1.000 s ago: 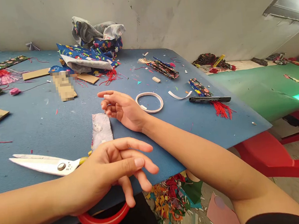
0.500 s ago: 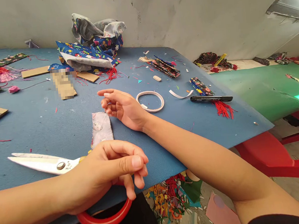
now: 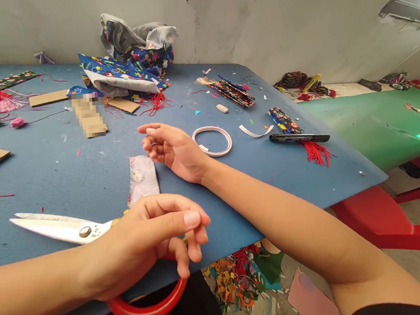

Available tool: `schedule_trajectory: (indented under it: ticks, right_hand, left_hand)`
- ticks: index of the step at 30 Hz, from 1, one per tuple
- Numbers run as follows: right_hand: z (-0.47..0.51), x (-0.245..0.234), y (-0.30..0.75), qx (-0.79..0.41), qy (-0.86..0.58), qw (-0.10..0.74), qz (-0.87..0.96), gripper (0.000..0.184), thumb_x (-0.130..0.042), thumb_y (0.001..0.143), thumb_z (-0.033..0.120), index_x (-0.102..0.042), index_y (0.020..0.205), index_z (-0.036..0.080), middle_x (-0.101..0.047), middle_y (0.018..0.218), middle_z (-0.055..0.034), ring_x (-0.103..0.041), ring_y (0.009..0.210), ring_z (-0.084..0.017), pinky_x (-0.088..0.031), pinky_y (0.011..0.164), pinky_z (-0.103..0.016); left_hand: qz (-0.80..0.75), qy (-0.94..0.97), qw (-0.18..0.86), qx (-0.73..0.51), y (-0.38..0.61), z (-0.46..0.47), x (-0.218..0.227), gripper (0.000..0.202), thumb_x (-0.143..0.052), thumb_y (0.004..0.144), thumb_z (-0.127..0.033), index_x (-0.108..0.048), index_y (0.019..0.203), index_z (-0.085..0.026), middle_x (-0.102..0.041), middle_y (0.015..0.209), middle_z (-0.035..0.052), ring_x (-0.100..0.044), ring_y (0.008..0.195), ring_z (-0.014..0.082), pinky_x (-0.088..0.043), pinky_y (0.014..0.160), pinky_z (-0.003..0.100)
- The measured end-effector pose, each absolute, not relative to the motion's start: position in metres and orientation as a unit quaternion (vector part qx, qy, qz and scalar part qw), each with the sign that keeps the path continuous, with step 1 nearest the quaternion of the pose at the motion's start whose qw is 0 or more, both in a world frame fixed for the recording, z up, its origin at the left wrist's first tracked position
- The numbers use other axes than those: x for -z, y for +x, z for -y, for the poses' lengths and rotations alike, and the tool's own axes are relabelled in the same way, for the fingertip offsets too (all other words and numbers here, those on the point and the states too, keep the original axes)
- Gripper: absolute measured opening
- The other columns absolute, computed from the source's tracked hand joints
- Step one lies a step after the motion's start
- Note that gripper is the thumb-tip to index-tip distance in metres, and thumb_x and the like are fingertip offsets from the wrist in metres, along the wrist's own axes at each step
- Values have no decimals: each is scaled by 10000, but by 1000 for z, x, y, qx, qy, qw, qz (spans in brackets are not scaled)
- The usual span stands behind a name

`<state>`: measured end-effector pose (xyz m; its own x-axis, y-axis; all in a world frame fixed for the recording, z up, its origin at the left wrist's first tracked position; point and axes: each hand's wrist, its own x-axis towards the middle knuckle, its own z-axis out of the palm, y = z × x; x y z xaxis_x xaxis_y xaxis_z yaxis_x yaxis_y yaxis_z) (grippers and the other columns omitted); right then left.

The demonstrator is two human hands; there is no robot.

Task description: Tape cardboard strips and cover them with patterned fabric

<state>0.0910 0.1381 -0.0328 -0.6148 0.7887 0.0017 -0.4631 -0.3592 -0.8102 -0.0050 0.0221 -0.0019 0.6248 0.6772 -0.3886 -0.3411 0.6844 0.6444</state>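
My left hand (image 3: 144, 241) hovers at the near edge of the blue table (image 3: 67, 165), over the handle end of a large pair of scissors (image 3: 58, 228). Its thumb is pressed against the curled fingertips in a pinch, and I cannot see what is between them. The scissors' red handle loop (image 3: 146, 310) sticks out beneath the hand, past the table edge. My right hand (image 3: 174, 151) rests on its side on the table, fingers loosely curled and apart, holding nothing. A pale grey fabric strip (image 3: 143, 179) lies between the hands. A white tape ring (image 3: 212, 141) sits just right of the right hand.
A black marker (image 3: 298, 139) and a red tassel (image 3: 316, 152) lie to the right. Patterned fabric is heaped (image 3: 128, 66) at the back, with cardboard pieces (image 3: 89, 116) nearby. A green table (image 3: 376, 123) and a red chair (image 3: 384, 220) stand to the right. Coloured scraps (image 3: 238, 277) litter the floor.
My left hand's fingers, spread a second ago, have closed into a pinch against the thumb. My right hand and the scissors have stayed put.
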Motion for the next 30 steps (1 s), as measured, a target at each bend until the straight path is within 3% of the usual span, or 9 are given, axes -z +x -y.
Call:
schedule_trajectory:
  ticks: [5, 13, 26, 30]
  right_hand:
    - [-135, 31, 90, -791, -193, 404, 417, 220, -679, 755, 237, -517, 618, 176, -554, 566, 68, -476, 491, -43, -390, 488, -139]
    - [-136, 32, 90, -774, -208, 382, 460, 191, -620, 841, 294, -663, 682, 198, -604, 613, 52, -491, 525, -41, -375, 513, -147]
    - [-135, 29, 92, -787, -204, 373, 446, 242, -566, 884, 264, -678, 684, 187, -583, 620, 44, -505, 569, -47, -388, 523, -139]
    - [-136, 29, 92, -787, -204, 371, 448, 241, -556, 882, 257, -677, 684, 192, -586, 626, 41, -501, 576, -60, -396, 531, -161]
  left_hand:
    - [-305, 266, 863, -301, -7, -23, 4, 140, -752, 718, -243, -631, 680, -183, -622, 629, -30, -558, 500, 60, -495, 467, 131]
    - [-305, 247, 868, -305, -5, -23, 0, 133, -689, 789, -254, -692, 719, -140, -640, 639, -9, -568, 537, 52, -506, 498, 115]
    - [-313, 260, 860, -308, -4, -20, -1, 201, -537, 895, -232, -709, 912, -130, -667, 729, -6, -570, 578, 53, -505, 534, 118]
    - [-319, 262, 858, -306, -5, -22, 0, 172, -625, 841, -275, -718, 911, -148, -665, 734, -8, -584, 609, 56, -496, 534, 106]
